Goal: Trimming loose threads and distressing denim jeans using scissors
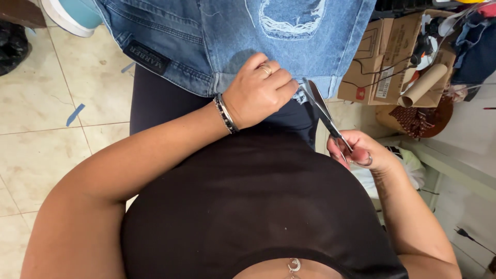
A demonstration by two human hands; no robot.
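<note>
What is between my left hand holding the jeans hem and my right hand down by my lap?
In the head view, the scissors span that stretch: handles in the right hand, blades reaching to the denim hem beside the left hand.

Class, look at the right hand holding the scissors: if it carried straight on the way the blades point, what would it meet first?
Probably the frayed hem of the denim garment, pinched by the left hand; the right hand aims the scissors there, though depth is unclear.
</note>
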